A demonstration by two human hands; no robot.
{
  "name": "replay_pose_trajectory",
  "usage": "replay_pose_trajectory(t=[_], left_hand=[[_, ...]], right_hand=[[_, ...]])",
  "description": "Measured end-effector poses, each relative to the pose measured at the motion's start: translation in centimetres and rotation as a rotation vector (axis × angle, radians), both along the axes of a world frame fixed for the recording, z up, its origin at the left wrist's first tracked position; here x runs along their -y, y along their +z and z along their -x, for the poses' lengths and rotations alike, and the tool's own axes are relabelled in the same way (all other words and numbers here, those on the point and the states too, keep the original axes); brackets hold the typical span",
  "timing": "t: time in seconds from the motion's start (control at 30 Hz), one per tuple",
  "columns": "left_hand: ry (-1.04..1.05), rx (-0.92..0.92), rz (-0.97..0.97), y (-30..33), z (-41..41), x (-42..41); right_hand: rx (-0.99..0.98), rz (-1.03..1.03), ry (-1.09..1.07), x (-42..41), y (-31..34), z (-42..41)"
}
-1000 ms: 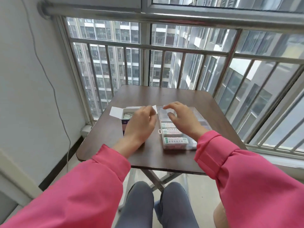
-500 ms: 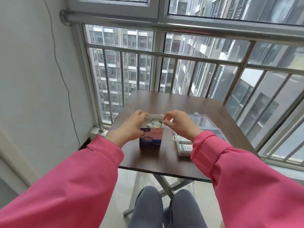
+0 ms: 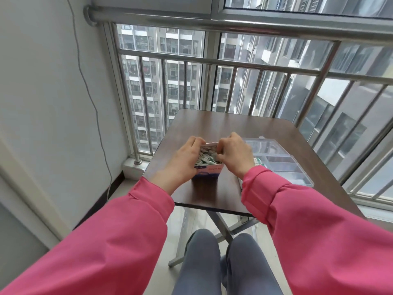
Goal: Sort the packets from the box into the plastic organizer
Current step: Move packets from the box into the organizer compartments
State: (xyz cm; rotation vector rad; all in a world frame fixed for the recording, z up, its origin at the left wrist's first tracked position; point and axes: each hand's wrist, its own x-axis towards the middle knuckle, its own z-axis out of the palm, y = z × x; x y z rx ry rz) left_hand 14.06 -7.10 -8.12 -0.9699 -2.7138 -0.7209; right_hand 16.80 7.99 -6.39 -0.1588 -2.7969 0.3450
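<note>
Since a second ago both hands have left the organizer and closed in on the box, which now stands upright between them with its top open.

From the head camera, the only view I have, my left hand (image 3: 184, 160) grips the left side of the small white-and-blue cardboard box (image 3: 208, 170), fingers curled over its far rim. My right hand (image 3: 234, 155) is at the box's right edge, fingers curled in at the opening as if pinching at the contents; whether it already has a packet between the fingertips I cannot tell. The box sits on the dark brown wooden counter (image 3: 212, 192), near its front edge, and is crammed with small white-and-green paper packets (image 3: 207, 157).

Just right of the box lies the clear plastic organizer (image 3: 285, 165) with its divided compartments. Part of it is hidden behind my right wrist and pink sleeve (image 3: 282, 201). One compartment near the wrist shows a green-printed packet (image 3: 258, 161); the compartments further right look empty, though glare on the plastic makes that uncertain.

My judgement: sorting is at an early stage. A few packets appear placed, the box is close to full, and most compartments wait to be filled. Next comes drawing packets out of the box.
</note>
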Motion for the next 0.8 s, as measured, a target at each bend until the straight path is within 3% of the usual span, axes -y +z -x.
replay_pose_trajectory(t=[0.17, 0.43, 0.8], left_hand=[[0.016, 0.01, 0.021, 0.2, 0.1, -0.1], [0.031, 0.033, 0.066, 0.7, 0.2, -0.4], [0.038, 0.043, 0.062, 0.8, 0.6, -0.4]], right_hand=[[0.021, 0.013, -0.021, 0.3, 0.2, -0.3], [-0.103, -0.096, 0.021, 0.8, -0.5, -0.4], [-0.039, -0.24, 0.071, 0.9, -0.3, 0.6]])
